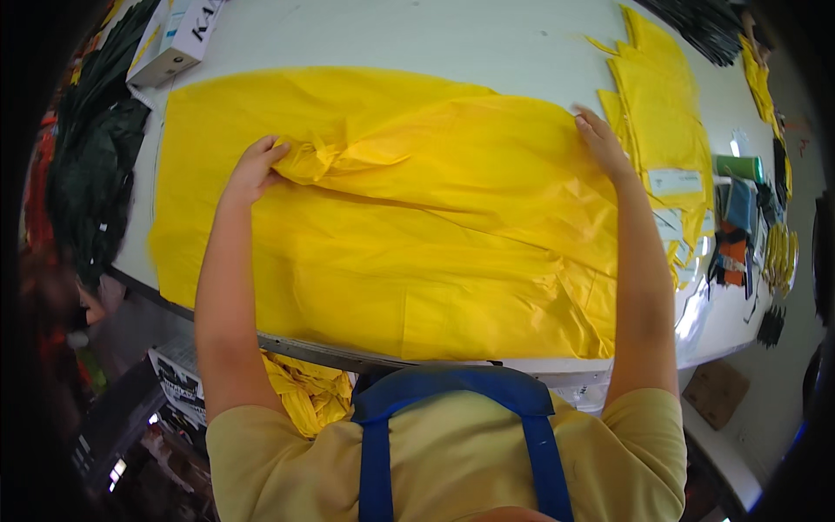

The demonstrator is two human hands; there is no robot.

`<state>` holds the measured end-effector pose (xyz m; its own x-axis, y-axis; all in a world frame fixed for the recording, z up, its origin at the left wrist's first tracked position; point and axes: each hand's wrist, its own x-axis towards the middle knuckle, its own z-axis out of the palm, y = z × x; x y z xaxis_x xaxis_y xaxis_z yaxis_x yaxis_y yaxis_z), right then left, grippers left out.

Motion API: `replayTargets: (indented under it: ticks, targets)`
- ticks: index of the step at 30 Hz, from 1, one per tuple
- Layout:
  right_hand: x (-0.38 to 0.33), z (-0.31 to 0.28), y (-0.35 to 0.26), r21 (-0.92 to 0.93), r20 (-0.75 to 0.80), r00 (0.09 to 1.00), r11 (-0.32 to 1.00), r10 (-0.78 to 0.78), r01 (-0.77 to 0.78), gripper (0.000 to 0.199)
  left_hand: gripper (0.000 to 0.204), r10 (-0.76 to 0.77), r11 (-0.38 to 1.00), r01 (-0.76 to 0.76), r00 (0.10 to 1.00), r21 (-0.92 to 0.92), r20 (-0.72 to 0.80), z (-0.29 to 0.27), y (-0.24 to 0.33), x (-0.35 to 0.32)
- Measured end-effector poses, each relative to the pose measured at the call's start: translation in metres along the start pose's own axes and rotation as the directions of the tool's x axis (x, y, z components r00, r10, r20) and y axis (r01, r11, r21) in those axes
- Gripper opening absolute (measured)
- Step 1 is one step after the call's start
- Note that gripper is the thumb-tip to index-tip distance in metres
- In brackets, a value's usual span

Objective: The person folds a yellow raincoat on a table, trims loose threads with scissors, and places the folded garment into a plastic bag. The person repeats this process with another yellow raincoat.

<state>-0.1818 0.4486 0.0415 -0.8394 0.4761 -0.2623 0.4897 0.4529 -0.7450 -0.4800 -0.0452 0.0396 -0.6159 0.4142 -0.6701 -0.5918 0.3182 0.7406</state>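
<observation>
A large piece of smooth yellow fabric (452, 200) with seams and folds lies spread across the pale table in front of me. My left hand (255, 168) is closed on a bunched part of it, left of the middle, where creases gather around the fingers. At the fabric's upper right edge, my right hand (602, 146) pinches the border between thumb and fingers. The fingertips there are slightly blurred. Between both hands the upper layer is lifted into a long, loose fold, while the lower part lies flatter toward the table's near edge.
More yellow pieces (661, 96) with white labels are piled at the right, beside a green roll (739, 168). Dark green fabric (100, 183) and a white box (174, 43) occupy the left side. Crumpled yellow fabric (309, 391) hangs below the table (417, 39).
</observation>
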Motion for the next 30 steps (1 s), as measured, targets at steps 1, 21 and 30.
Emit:
replayTargets:
  ticks: [1,21,30]
  targets:
    - [0.000,-0.001,-0.011,-0.326,0.033,0.954,0.899,-0.297,0.291,0.029,0.014,0.143,0.985,-0.140,0.990,0.096,-0.020,-0.005,-0.006,0.008]
    - [-0.013,-0.004,-0.053,-0.323,0.115,0.993,0.946,0.009,0.028,0.034,0.018,0.591,0.701,-0.501,0.806,0.507,-0.021,-0.017,0.033,0.055]
    - [0.003,0.068,-0.034,-0.722,-0.415,0.901,0.648,-0.125,-0.242,0.033,0.031,0.730,0.670,-0.555,0.615,0.493,-0.299,0.047,-0.002,-0.003]
